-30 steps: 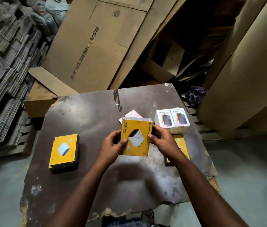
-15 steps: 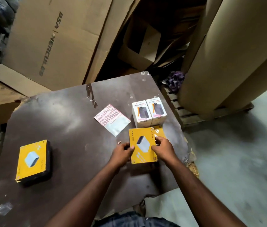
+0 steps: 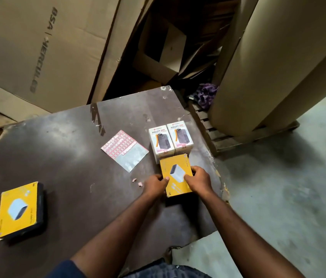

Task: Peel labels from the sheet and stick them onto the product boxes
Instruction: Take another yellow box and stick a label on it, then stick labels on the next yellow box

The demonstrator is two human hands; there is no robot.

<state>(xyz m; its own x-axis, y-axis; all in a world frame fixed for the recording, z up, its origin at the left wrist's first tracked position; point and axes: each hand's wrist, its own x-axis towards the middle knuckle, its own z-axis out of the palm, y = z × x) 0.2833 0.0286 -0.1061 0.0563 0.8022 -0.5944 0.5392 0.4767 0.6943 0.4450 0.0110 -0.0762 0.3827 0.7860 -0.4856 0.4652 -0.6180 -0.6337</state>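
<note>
A single head-worn wide-angle camera is looking forward and steeply down from close above the dark table (image 3: 62,157), both forearms reaching in from the bottom of the frame, cardboard sheets (image 3: 44,49) filling the upper left, concrete floor (image 3: 298,197) at lower right.

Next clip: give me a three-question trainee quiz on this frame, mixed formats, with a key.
1. True or false: both hands, left hand and right hand, grip the same yellow box.
2. Multiple choice: the label sheet lies (A) on top of the white boxes, (B) flat on the board left of the white boxes, (C) under the yellow box at the left edge.
3. Fill in: the number of white boxes standing side by side is ___.

Key: 1 true; 2 B; 3 two.
</note>
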